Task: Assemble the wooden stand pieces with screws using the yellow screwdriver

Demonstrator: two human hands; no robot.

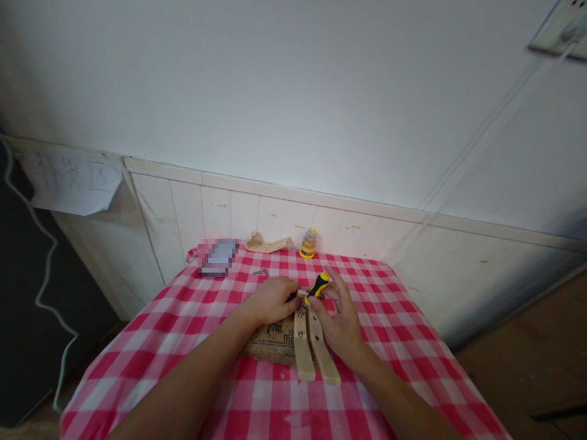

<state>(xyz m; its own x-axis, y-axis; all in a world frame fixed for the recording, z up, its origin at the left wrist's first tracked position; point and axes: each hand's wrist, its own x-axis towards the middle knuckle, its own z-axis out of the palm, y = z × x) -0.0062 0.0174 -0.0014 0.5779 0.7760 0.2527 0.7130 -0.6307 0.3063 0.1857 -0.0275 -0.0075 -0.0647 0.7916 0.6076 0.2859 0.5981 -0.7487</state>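
My right hand [342, 318] is closed around a yellow-and-black screwdriver [317, 287], its fingers at the handle. The screwdriver slants down to the left, its tip at a screw near the far end of a pale wooden strip [303, 357]. Another screw head [300, 335] shows lower on that strip. Beside it on the right lies a second wooden strip [326, 359] with holes. My left hand [276, 300] grips the far end of the strips, its fingertips partly hidden. Beneath lies a worn wooden board [268, 343] with dark printed patterns.
A red-and-white checked cloth [183, 342] covers the table. Toward the wall are a pixelated flat rectangular object [218, 258], a curved wooden piece [266, 245], a yellow clear-topped container [308, 244] and small metal pieces [261, 272]. A white cable [46, 269] hangs at left.
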